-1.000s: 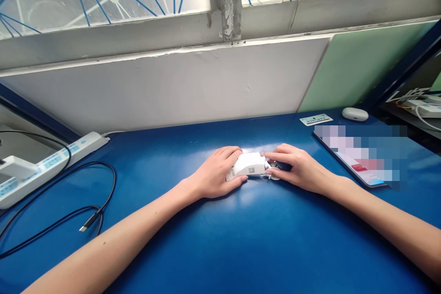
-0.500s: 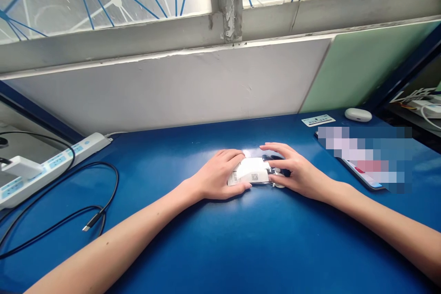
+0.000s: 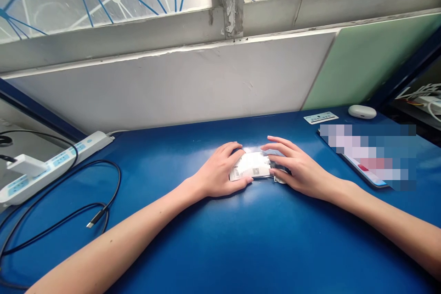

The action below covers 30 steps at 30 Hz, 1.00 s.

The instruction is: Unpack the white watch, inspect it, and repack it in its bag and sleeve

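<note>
A small white packet [image 3: 253, 165] with a printed label and a square code lies flat on the blue table [image 3: 220, 239]. My left hand [image 3: 223, 167] grips its left end, thumb along the near edge and fingers over the far side. At the other end, my right hand [image 3: 292, 163] has its fingers spread, with the tips at the packet's right edge. Some clear wrapping shows under the right fingers; what lies beneath them is mostly hidden.
On the left is a white power strip [image 3: 74, 151] with a plugged-in charger [image 3: 27, 164] and a looped black cable [image 3: 119, 179]. To the right lie a phone [image 3: 374, 179], partly blurred out, a card [image 3: 321, 118] and a white earbud case [image 3: 362, 111]. A pale panel [image 3: 193, 82] stands behind.
The right fingers have shifted slightly and spread more, covering the dark part that showed at the packet's right end. My left hand keeps its hold. The view has tilted a little.
</note>
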### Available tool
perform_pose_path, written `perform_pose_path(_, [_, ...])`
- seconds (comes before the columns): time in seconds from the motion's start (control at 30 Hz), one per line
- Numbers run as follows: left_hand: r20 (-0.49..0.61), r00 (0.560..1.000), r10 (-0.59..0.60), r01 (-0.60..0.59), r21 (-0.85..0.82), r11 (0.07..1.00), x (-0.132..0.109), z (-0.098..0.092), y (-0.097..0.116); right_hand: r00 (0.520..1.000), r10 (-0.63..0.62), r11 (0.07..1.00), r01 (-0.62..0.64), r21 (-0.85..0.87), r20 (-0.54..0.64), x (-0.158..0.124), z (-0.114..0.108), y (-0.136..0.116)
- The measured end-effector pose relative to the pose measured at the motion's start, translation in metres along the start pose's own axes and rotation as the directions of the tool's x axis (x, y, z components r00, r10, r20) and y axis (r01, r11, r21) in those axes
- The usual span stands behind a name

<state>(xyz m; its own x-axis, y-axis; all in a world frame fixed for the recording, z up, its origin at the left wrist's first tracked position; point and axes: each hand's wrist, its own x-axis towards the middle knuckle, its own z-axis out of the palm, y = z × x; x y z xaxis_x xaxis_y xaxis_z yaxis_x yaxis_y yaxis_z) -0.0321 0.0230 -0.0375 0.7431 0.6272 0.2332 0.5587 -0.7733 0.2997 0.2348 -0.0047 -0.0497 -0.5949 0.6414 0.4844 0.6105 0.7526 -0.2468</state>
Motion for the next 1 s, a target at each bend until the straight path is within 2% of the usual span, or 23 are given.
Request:
perform_pose_path(0.4, [0.014,1.000,-0.019,0.019,-0.022,1.000,0.000,-0.002,-0.001,1.000,0.009,1.000,-0.008,-0.026,0.016,-0.001,-0.001,0.008])
perform_pose_path(0.57, [0.021,1.000,0.010,-0.010,-0.032,0.999,-0.001,-0.003,-0.002,1.000,-0.007,0.999,0.008,-0.033,0.030,-0.001,-0.003,0.010])
perform_pose_path(1.0, [0.021,1.000,-0.002,0.002,-0.028,1.000,0.000,-0.003,-0.002,0.998,-0.052,0.996,0.055,-0.069,0.047,0.000,-0.018,0.022])
